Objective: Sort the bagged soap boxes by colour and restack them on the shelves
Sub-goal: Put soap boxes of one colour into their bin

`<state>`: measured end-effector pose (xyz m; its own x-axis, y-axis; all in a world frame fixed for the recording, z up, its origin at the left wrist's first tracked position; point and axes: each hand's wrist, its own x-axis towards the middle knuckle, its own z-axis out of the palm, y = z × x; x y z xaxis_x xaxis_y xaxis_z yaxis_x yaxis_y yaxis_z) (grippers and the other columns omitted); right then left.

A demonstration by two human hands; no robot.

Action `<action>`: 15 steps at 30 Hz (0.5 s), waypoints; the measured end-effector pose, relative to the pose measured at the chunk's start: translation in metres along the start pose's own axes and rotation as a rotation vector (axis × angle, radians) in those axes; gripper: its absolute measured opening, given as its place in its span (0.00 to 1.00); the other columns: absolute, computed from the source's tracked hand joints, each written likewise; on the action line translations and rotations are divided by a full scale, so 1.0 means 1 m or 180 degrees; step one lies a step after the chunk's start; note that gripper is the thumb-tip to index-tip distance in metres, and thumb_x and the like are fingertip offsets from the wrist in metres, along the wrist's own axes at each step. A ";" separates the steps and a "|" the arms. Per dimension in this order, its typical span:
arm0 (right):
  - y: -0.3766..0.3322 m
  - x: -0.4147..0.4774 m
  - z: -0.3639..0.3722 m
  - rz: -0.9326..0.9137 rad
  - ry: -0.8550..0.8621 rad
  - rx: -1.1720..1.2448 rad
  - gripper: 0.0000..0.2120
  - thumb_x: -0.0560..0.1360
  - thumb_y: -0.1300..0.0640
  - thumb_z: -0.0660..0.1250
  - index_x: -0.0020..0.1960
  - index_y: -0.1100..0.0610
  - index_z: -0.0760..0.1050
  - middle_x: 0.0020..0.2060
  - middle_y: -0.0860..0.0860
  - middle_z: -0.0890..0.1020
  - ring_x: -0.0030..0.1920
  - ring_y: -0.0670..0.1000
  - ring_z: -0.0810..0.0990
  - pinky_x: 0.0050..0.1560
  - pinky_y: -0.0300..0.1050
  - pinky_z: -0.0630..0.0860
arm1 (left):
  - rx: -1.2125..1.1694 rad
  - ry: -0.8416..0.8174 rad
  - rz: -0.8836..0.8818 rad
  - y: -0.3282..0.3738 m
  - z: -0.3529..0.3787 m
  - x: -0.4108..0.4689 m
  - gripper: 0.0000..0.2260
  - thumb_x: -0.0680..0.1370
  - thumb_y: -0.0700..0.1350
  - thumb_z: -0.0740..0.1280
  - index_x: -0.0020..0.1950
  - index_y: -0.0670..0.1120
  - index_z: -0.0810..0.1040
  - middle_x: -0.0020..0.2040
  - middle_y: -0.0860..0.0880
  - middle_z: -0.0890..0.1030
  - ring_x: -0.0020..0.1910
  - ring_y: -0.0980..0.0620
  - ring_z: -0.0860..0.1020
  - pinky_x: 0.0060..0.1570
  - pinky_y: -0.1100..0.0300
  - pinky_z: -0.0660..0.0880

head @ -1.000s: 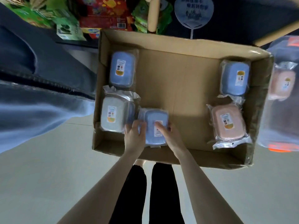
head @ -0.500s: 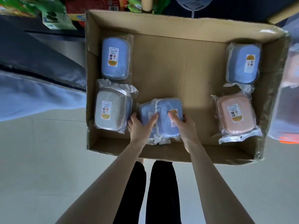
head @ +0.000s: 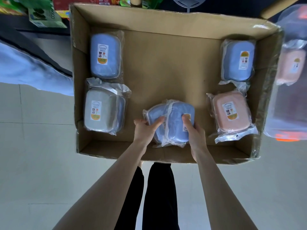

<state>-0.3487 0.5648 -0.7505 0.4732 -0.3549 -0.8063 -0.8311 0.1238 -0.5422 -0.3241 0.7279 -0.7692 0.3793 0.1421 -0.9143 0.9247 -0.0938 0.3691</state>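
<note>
An open cardboard box (head: 166, 19) holds bagged soap boxes. Two blue bagged soap boxes (head: 174, 122) are lifted together at the box's near middle. My left hand (head: 146, 130) grips the left one, thumb on top. My right hand (head: 192, 130) grips the right one by its labelled end. A blue soap box (head: 105, 55) lies at the far left, a grey soap box (head: 99, 112) below it with another blue one partly hidden under it. At the right lie a second blue soap box (head: 237, 60) and a pink soap box (head: 230, 112).
A clear plastic tub (head: 292, 97) with a pink soap box inside stands right of the carton. Shelves with colourful packets (head: 44, 17) run along the top left. A person's blue sleeve (head: 25, 67) is at the left. My dark-trousered legs stand on pale floor tiles (head: 41, 163).
Both hands have closed on the two blue soap boxes and moved them rightwards, away from the grey one and toward the carton's middle. The camera has come nearer to the carton.
</note>
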 end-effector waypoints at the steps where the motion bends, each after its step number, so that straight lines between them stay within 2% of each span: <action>1: -0.001 0.000 -0.002 -0.0017 -0.0014 -0.0039 0.11 0.72 0.44 0.71 0.47 0.52 0.77 0.39 0.46 0.81 0.36 0.40 0.81 0.35 0.30 0.76 | 0.0035 -0.0015 0.0052 -0.001 0.001 -0.002 0.31 0.63 0.61 0.77 0.53 0.42 0.72 0.43 0.51 0.78 0.41 0.56 0.76 0.36 0.67 0.67; 3: -0.004 -0.001 -0.007 -0.0039 -0.0080 -0.0101 0.14 0.73 0.44 0.69 0.49 0.54 0.77 0.42 0.49 0.81 0.40 0.42 0.81 0.41 0.33 0.77 | 0.0207 0.0017 0.0339 -0.001 0.001 -0.009 0.20 0.66 0.60 0.76 0.42 0.45 0.77 0.34 0.53 0.79 0.33 0.59 0.77 0.32 0.70 0.70; 4: -0.006 -0.003 -0.008 -0.0046 -0.0103 -0.0101 0.16 0.73 0.44 0.69 0.52 0.56 0.76 0.44 0.51 0.81 0.44 0.45 0.80 0.45 0.38 0.77 | 0.0296 0.0050 0.0489 0.000 0.000 -0.013 0.18 0.68 0.60 0.74 0.38 0.45 0.78 0.32 0.52 0.79 0.31 0.59 0.77 0.32 0.69 0.71; 6: -0.012 -0.010 -0.011 -0.0060 -0.0104 -0.0061 0.21 0.73 0.43 0.69 0.56 0.59 0.76 0.47 0.53 0.81 0.48 0.49 0.80 0.51 0.44 0.77 | 0.0417 0.0052 0.0677 0.004 -0.003 -0.025 0.19 0.71 0.59 0.72 0.41 0.42 0.79 0.35 0.47 0.82 0.34 0.56 0.79 0.37 0.62 0.73; 7: -0.015 -0.015 -0.012 -0.0083 -0.0082 -0.0055 0.21 0.73 0.43 0.69 0.56 0.58 0.76 0.46 0.52 0.82 0.47 0.48 0.80 0.50 0.43 0.77 | 0.0467 0.0056 0.0756 0.007 -0.004 -0.031 0.20 0.72 0.59 0.71 0.44 0.41 0.79 0.37 0.46 0.82 0.36 0.53 0.79 0.38 0.59 0.74; 9: -0.024 -0.025 -0.015 -0.0176 -0.0029 -0.0052 0.14 0.73 0.44 0.70 0.50 0.54 0.77 0.41 0.45 0.82 0.42 0.40 0.81 0.42 0.32 0.75 | 0.0567 0.0132 0.0876 0.011 -0.009 -0.043 0.20 0.73 0.59 0.69 0.44 0.41 0.77 0.38 0.43 0.82 0.37 0.47 0.80 0.41 0.54 0.74; 11: -0.036 -0.038 -0.018 -0.0342 0.0010 -0.0050 0.08 0.74 0.47 0.70 0.45 0.50 0.76 0.37 0.39 0.82 0.39 0.33 0.80 0.37 0.25 0.72 | 0.0570 0.0221 0.0935 0.017 -0.017 -0.057 0.18 0.73 0.60 0.68 0.41 0.45 0.73 0.37 0.43 0.80 0.37 0.46 0.78 0.41 0.52 0.74; 13: -0.051 -0.055 -0.021 -0.0530 -0.0025 -0.0037 0.07 0.74 0.47 0.70 0.46 0.49 0.77 0.37 0.36 0.83 0.41 0.32 0.80 0.40 0.25 0.73 | 0.0391 0.0190 0.0999 0.027 -0.024 -0.075 0.15 0.74 0.59 0.68 0.44 0.47 0.73 0.39 0.43 0.79 0.38 0.47 0.76 0.43 0.49 0.76; 15: -0.064 -0.074 -0.027 -0.0659 -0.0003 -0.0043 0.13 0.72 0.43 0.70 0.52 0.49 0.77 0.46 0.38 0.83 0.50 0.37 0.80 0.51 0.32 0.75 | 0.0194 0.0126 0.1225 0.041 -0.032 -0.096 0.11 0.76 0.55 0.67 0.48 0.49 0.75 0.39 0.46 0.77 0.38 0.51 0.75 0.44 0.49 0.76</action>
<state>-0.3381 0.5581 -0.6493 0.6346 -0.3705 -0.6782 -0.7199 0.0359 -0.6932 -0.3219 0.7415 -0.6607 0.7001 0.1230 -0.7033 0.7113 -0.2059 0.6721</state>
